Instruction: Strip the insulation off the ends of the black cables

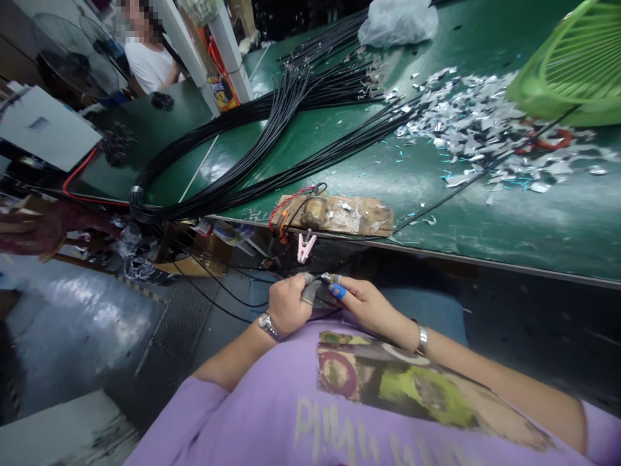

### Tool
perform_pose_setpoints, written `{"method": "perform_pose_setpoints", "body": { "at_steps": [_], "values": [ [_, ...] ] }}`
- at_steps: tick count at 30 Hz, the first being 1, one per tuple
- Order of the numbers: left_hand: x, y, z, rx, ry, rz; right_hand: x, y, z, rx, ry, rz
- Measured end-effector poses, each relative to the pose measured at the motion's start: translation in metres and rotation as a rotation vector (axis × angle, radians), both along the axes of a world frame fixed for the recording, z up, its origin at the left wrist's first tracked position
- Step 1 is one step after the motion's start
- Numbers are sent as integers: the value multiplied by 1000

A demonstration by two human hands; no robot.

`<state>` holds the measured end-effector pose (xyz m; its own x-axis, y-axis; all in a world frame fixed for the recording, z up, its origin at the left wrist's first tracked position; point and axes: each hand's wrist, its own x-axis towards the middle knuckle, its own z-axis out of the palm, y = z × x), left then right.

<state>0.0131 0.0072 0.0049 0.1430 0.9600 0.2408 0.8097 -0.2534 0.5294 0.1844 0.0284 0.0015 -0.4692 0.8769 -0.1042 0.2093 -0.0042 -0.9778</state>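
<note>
Just below the bench edge, my left hand [290, 303] is closed, with tape-like wraps on its finger and thumb tips. A thin black cable [233, 316] runs up to it from the left. My right hand [369, 303] pinches close beside it, with blue and beige wraps on the fingertips. A small pale or silvery bit [326, 277] shows between the two hands, apparently at the cable's end; its detail is blurred. Above them a pink clothespin [306, 248] hangs at the front of a worn wooden block [356, 215].
A large bundle of black cables [242, 188] loops across the green bench [485, 239]. Foil scraps [478, 123] lie near a green plastic basket [572, 65]. A clear plastic bag [398, 22] sits at the back. Another person [148, 65] is at the far left.
</note>
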Motion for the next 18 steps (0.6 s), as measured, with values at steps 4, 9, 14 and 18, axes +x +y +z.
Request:
{"method": "perform_pose_setpoints", "body": {
  "at_steps": [4, 9, 14, 18],
  "values": [
    [1, 4, 11, -325, -329, -5, 0, 1, 3, 16, 5, 16],
    [1, 10, 19, -815, -811, 70, 0, 0, 7, 46, 19, 42],
    [-3, 12, 19, -1054, -1017, 91, 3, -1, 4, 65, 1, 80],
    [-4, 9, 20, -999, -1001, 104, 10, 3, 4, 67, -17, 71]
  ]
}}
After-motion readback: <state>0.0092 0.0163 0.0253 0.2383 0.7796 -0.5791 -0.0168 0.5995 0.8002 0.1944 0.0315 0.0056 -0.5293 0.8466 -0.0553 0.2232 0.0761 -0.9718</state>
